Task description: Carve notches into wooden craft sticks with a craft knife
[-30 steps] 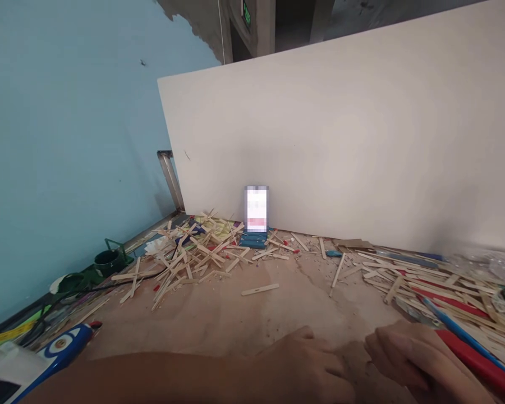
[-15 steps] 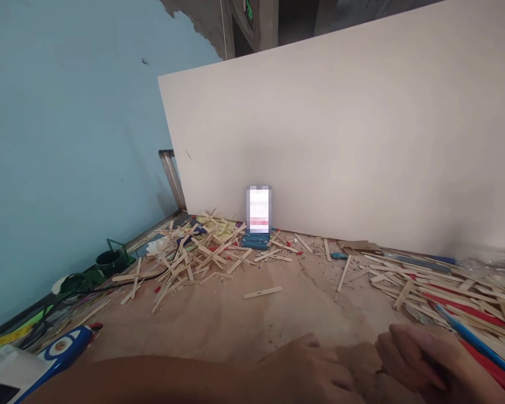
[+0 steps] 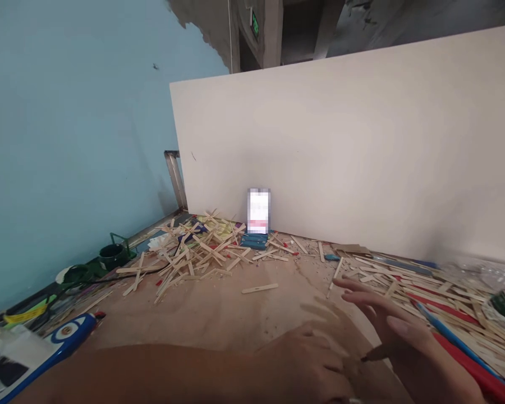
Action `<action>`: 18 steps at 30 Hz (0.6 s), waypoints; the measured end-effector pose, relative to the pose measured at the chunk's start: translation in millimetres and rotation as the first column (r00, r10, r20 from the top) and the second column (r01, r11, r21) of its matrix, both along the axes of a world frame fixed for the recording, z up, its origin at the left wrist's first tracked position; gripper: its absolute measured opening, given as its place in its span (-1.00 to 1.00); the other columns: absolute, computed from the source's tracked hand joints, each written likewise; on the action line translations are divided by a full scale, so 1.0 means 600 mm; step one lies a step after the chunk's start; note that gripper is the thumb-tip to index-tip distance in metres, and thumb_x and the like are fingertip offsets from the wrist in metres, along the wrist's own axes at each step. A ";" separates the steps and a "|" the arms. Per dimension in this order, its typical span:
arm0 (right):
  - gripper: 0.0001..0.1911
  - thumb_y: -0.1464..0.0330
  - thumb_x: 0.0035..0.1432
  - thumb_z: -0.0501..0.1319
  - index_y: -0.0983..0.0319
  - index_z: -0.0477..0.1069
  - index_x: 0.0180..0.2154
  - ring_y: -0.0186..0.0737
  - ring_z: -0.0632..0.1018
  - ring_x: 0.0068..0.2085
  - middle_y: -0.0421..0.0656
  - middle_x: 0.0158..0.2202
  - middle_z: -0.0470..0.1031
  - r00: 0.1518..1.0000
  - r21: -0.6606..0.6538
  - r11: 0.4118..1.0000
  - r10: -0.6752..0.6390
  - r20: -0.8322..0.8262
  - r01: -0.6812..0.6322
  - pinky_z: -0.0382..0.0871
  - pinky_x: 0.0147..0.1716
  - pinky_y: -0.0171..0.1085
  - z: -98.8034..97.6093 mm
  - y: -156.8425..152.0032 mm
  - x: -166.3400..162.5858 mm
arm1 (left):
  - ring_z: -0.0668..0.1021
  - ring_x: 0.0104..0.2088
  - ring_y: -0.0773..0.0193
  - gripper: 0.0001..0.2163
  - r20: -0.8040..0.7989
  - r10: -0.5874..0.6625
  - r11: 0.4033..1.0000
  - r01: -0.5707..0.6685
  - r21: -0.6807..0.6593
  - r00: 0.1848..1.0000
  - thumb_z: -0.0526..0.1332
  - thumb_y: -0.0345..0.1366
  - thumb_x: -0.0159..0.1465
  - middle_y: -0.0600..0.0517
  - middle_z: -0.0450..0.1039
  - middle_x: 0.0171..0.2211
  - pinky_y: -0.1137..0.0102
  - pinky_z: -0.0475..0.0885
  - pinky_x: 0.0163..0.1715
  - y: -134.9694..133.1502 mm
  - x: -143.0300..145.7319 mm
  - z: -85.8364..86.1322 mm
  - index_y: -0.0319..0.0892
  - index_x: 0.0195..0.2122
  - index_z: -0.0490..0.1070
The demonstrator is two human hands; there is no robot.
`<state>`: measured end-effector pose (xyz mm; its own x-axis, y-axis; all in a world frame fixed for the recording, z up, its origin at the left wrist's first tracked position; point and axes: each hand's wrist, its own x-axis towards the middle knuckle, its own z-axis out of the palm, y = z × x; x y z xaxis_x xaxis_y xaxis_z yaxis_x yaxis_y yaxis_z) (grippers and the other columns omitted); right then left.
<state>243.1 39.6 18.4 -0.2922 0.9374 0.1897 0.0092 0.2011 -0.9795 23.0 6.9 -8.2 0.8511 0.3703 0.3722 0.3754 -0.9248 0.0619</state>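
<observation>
My left hand [image 3: 307,362] rests low over the wooden table, back of the hand up, with its fingers curled under. What it holds, if anything, is hidden; a small pale spot shows beneath its fingers at the bottom edge. To its right, my right hand [image 3: 408,336] is raised a little above the table, fingers stretched forward and apart, nothing seen in it. Ahead of my hands lies a single wooden craft stick [image 3: 260,288]. Another craft stick [image 3: 334,278] lies just beyond my right fingertips.
A heap of craft sticks [image 3: 206,247] lies back left, more sticks [image 3: 441,297] at right beside a blue pen-like rod [image 3: 458,336]. A lit phone [image 3: 258,210] leans on a white board [image 3: 340,140]. Green cup-like holders [image 3: 113,255] and a blue-white package [image 3: 67,336] sit left.
My right hand has opened from a curled shape, its fingers reaching forward. My left hand stays in nearly the same place. The view has shifted slightly, showing a green-labelled bottle at right.
</observation>
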 end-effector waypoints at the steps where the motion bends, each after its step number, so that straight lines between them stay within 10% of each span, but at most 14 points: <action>1: -0.55 -0.12 0.23 0.26 -0.04 0.75 -0.10 0.41 0.22 0.48 -0.03 0.32 0.52 1.000 -0.009 1.000 0.027 0.010 -0.026 0.63 -0.38 -0.11 -0.004 -0.001 -0.001 | 0.68 -0.18 0.35 -0.75 0.001 -0.001 1.000 0.001 0.017 1.000 0.27 -0.18 0.49 0.17 0.70 -0.22 0.28 0.51 -0.17 0.001 0.000 0.003 -0.08 -0.35 0.53; 6: -0.52 -0.09 0.28 0.20 -0.06 0.73 0.02 0.37 0.01 0.57 -0.21 0.50 0.30 0.994 0.010 0.994 0.110 -0.030 -0.109 0.68 -0.34 -0.08 -0.022 0.003 -0.013 | 0.67 -0.25 0.36 -0.74 -0.010 -0.006 1.000 0.006 0.026 1.000 0.31 -0.15 0.48 0.18 0.66 -0.32 0.27 0.53 -0.28 0.002 0.000 0.008 -0.08 -0.37 0.53; 10: -0.47 -0.12 0.30 0.17 0.01 0.74 -0.01 0.24 0.47 0.35 -0.05 0.27 0.59 0.971 -0.035 0.981 0.184 -0.152 -0.191 0.58 0.10 0.06 -0.018 0.006 -0.016 | 0.66 -0.13 0.31 -0.75 -0.001 0.007 1.000 -0.007 -0.019 1.000 0.27 -0.18 0.49 0.12 0.66 -0.25 0.28 0.48 -0.18 -0.005 -0.003 0.005 -0.11 -0.35 0.50; 14: -0.36 -0.16 0.31 0.18 0.19 0.57 -0.54 -0.09 0.53 -0.49 -0.04 -0.58 0.51 0.915 -0.201 0.904 0.331 -0.230 -0.378 0.50 -0.40 -0.13 -0.015 0.000 -0.017 | 0.64 -0.05 0.24 -0.77 -0.021 0.037 0.995 -0.039 -0.092 0.999 0.28 -0.18 0.50 0.09 0.66 -0.16 0.26 0.40 -0.20 -0.007 -0.006 -0.002 -0.14 -0.30 0.50; 18: -0.33 -0.20 0.25 0.21 0.15 0.21 -0.62 -0.27 0.19 -0.58 -0.24 -0.64 0.15 0.949 -0.263 0.925 0.215 -0.231 -0.274 0.26 -0.55 -0.22 -0.029 -0.009 -0.018 | 0.64 -0.02 0.24 -0.78 -0.022 0.042 0.989 -0.044 -0.142 0.999 0.28 -0.14 0.51 0.09 0.67 -0.13 0.26 0.37 -0.23 -0.013 0.000 -0.006 -0.16 -0.23 0.54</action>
<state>232.3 33.9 1.0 -0.5042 0.8636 -0.0011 -0.2004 -0.1182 -0.9725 23.2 -1.2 -11.6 0.8395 0.4547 0.2974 0.4168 -0.8901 0.1842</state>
